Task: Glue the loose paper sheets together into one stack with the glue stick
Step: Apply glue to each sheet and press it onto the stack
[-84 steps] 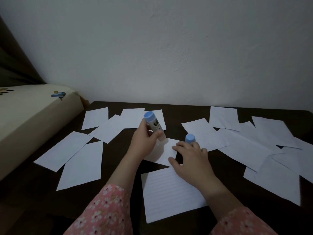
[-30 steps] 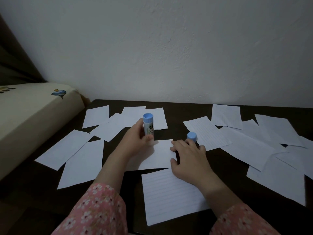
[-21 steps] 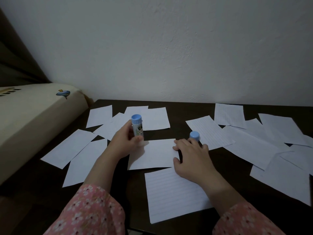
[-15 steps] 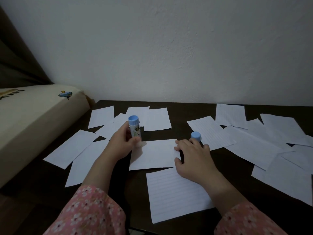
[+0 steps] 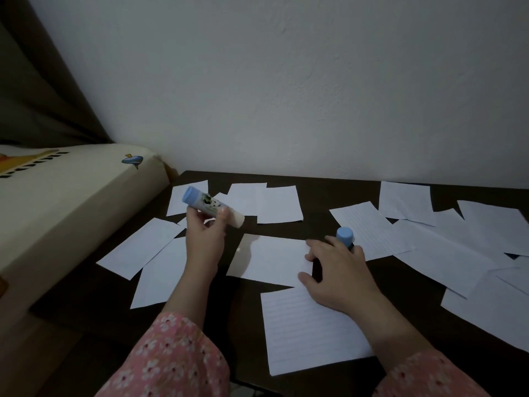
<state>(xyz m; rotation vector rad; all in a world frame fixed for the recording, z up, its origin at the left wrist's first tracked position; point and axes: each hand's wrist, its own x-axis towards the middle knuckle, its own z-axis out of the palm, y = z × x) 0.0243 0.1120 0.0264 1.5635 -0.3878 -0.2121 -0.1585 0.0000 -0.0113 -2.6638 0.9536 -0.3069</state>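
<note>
left hand grips the glue stick up off the desk, tilted sideways, blue base pointing toward the left edge and the pale glue end poking out toward the right. right hand lies flat with fingers spread, pressing the right edge of a plain sheet in the middle of the desk, wrist over a lined sheet that sits closer to the near edge. the blue cap stands just behind the right hand's fingers; can't tell if they touch it. more loose sheets overlap in a pile toward the right edge, a few sit along the back edge by the wall, and others lie near the left edge beside a cream mattress. pink floral sleeves on both arms.
</note>
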